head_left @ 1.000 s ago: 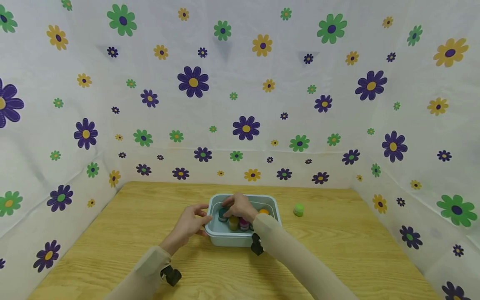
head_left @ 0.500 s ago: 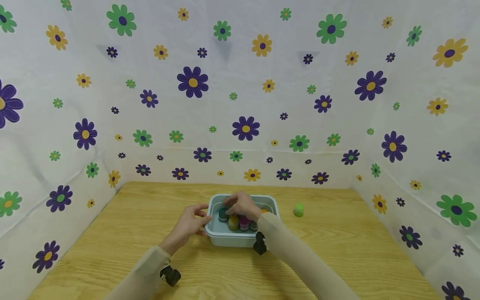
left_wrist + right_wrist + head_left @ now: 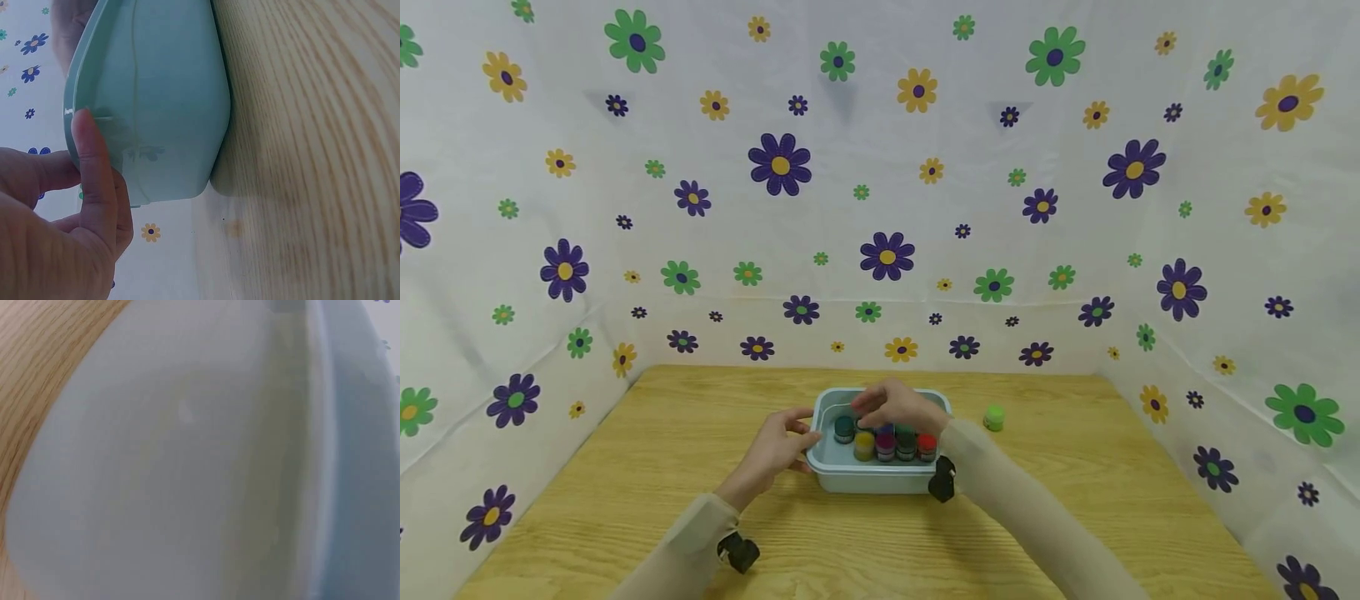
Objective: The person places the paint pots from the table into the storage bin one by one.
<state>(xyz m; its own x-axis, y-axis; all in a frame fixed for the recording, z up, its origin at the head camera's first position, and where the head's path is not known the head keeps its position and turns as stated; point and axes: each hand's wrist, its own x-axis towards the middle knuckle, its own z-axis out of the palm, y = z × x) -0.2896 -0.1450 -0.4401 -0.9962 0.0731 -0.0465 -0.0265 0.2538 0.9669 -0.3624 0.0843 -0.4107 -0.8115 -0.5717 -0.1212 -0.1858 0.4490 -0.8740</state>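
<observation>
A light blue plastic bin [image 3: 872, 482] stands on the table. My left hand [image 3: 781, 442] pinches its left rim, thumb on top and fingers against the outside wall; the left wrist view shows fingers [image 3: 94, 169] along that wall. Over the bin hovers my right hand [image 3: 898, 404], its fingers loosely bent, with nothing visible in them. Below lie small paint jars: a teal jar [image 3: 844, 429] at left, then a front row of a yellow jar [image 3: 864, 447], a magenta jar [image 3: 886, 447], a dark green jar [image 3: 906, 447] and a red jar [image 3: 927, 447]. The right hand partly hides jars behind these.
To the right of the bin, a lime green jar [image 3: 994, 418] stands alone on the wooden table [image 3: 1045, 492]. White flowered cloth [image 3: 820, 225] encloses the back and both sides. The bin's wall [image 3: 156, 456] fills most of the blurred right wrist view.
My right hand has drawn away from the teal jar toward the right, uncovering more of the front row, including the red jar. The left hand stays on the rim. The view has shifted slightly.
</observation>
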